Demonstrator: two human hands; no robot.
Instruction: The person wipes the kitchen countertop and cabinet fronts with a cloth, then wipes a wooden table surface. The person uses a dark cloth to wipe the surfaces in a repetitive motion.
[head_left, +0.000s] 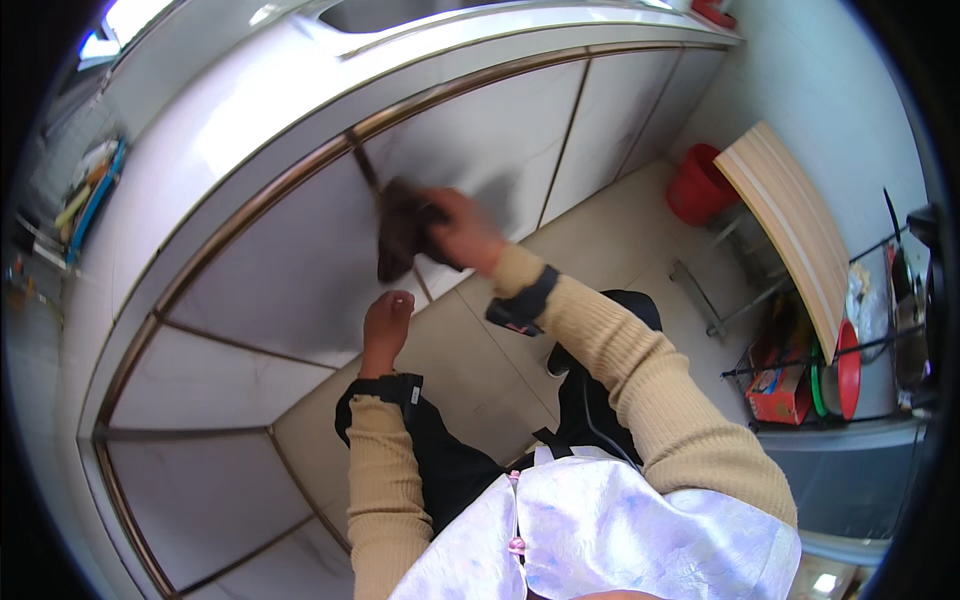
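Observation:
My right hand (465, 229) grips a dark brown cloth (405, 225), slightly blurred, at a white marble-look cabinet door (480, 142). The cloth overlaps the dark seam between two door panels, and part of it hangs below my fingers. Lower and to the left, my left hand (386, 330) is held apart from the cloth with its fingers curled in. Nothing shows in that hand. It is in front of the lower part of the left door panel (277, 262). Both wrists wear black straps over tan ribbed sleeves.
A bronze-coloured trim (255, 202) runs under the white countertop (225, 142), which holds a sink (405, 13). At right stand a red bucket (697, 184), a wooden board (795, 225) and a black wire rack (810, 360) with basins and a red box. Floor tiles (487, 375) lie below.

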